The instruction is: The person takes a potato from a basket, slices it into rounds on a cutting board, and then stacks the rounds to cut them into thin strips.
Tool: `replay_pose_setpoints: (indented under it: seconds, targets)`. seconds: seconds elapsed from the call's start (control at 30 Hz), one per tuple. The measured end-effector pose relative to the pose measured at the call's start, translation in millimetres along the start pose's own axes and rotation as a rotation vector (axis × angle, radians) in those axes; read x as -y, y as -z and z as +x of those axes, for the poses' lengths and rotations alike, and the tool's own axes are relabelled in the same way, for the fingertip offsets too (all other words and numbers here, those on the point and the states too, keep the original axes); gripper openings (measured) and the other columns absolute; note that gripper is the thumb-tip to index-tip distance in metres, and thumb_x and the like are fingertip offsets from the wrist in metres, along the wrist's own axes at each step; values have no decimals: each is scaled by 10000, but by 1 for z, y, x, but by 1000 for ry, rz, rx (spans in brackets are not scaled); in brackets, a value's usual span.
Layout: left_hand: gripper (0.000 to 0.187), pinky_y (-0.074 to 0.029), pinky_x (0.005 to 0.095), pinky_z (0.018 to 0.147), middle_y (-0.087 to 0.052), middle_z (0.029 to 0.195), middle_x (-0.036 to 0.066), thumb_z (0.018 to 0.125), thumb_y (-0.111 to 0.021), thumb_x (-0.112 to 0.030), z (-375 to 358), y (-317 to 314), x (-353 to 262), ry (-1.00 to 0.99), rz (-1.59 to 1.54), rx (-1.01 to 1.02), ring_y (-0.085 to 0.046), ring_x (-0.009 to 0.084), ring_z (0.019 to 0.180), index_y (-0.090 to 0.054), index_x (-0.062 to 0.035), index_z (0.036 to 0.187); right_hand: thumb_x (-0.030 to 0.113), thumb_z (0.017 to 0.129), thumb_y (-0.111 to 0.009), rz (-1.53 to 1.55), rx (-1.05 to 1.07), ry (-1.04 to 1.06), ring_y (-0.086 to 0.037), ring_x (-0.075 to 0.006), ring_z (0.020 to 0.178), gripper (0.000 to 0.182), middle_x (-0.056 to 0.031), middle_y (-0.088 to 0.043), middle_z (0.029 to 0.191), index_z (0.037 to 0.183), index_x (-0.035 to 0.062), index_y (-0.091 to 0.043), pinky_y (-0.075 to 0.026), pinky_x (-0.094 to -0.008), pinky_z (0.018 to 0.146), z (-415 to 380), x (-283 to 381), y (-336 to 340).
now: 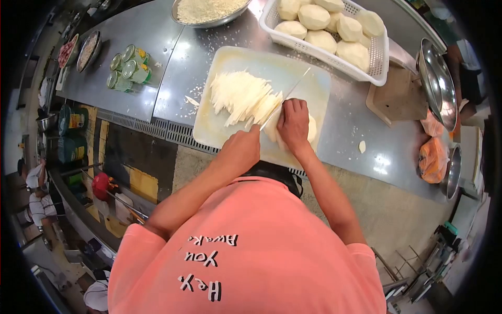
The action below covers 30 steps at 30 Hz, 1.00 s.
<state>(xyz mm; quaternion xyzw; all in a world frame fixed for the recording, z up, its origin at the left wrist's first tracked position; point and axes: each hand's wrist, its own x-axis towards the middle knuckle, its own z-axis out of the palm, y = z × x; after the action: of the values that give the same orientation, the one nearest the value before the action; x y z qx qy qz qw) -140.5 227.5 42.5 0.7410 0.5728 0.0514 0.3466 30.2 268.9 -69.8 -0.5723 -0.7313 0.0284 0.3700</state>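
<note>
My left hand [241, 147] is closed round the handle of a kitchen knife [296, 86]. The long blade slants away over a pale cutting board [314, 89], its edge beside the fingers of my right hand [294, 121]. Those fingers are curled and press on a peeled, cream-coloured root vegetable [312, 129], partly hidden beneath them; its exact kind cannot be made out. Left of the blade, a heap of thin cut strips [243, 95] spreads over the board.
Beyond the board stand a white basket [334, 51] of peeled round vegetables and a metal bowl [217, 22] of pale shreds. Several cans [137, 71] sit to the left on the steel table [175, 78]. At right are a steel bowl [438, 83] and an orange bag [434, 159].
</note>
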Motion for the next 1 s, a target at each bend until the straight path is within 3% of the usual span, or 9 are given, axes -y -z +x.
replay_pose_setpoints:
  seconds: [0.13,0.2,0.4,0.5,0.57,0.73,0.9,1.0]
  targets:
    - [112,-484,574,637,-596,683,335,900,-492,-24,22,-45,32,-11,30,-46,-618,512,703,-487,87,915,-47,720,-606,12,11,-15,-530,-343,898,185,-145,-564,892,890,11,-561,-451,-428,768,1,0,-2]
    - [126,-514,567,688,-616,727,345,865,-492,-9,40,-50,32,-116,10,-98,-636,517,754,-506,91,940,-46,728,-609,28,11,-14,-529,-348,895,183,-147,-568,894,896,11,-565,-449,-430,772,-1,-3,-2]
    - [118,-485,574,633,-590,687,347,893,-498,-22,1,-15,11,-5,8,10,-617,521,715,-465,89,918,-38,750,-605,19,-11,-27,-525,-353,888,155,-154,-561,882,893,4,-563,-449,-435,774,-2,-1,-2]
    - [112,-482,577,645,-578,672,353,917,-489,-36,36,-55,39,-70,20,-58,-616,524,717,-464,73,929,-39,748,-604,10,19,-55,-523,-355,888,157,-159,-559,883,895,1,-564,-450,-438,777,-2,-3,-3]
    - [108,-480,579,649,-574,665,353,921,-484,-38,33,-48,28,-113,-16,-117,-614,526,716,-461,67,933,-43,746,-604,-1,20,-37,-522,-356,886,157,-159,-557,883,891,-1,-561,-450,-438,777,-4,-2,0]
    - [89,-494,564,657,-578,664,346,912,-469,-14,2,-14,11,-37,-24,-2,-620,522,721,-466,74,919,-56,733,-605,12,-44,-27,-522,-357,885,163,-161,-550,881,875,-3,-547,-453,-436,776,-1,0,-3]
    - [108,-469,583,637,-578,670,353,913,-480,-27,34,-58,36,-124,-17,-132,-604,532,698,-467,80,923,-59,727,-606,26,0,-20,-520,-360,895,188,-168,-545,882,904,-12,-559,-453,-433,781,-1,-1,-1]
    - [98,-464,590,629,-578,668,354,902,-474,-10,20,-13,15,-114,-41,-50,-603,532,689,-459,86,911,-60,730,-599,8,-31,-6,-514,-364,893,178,-168,-540,876,895,-9,-554,-452,-435,790,0,2,0]
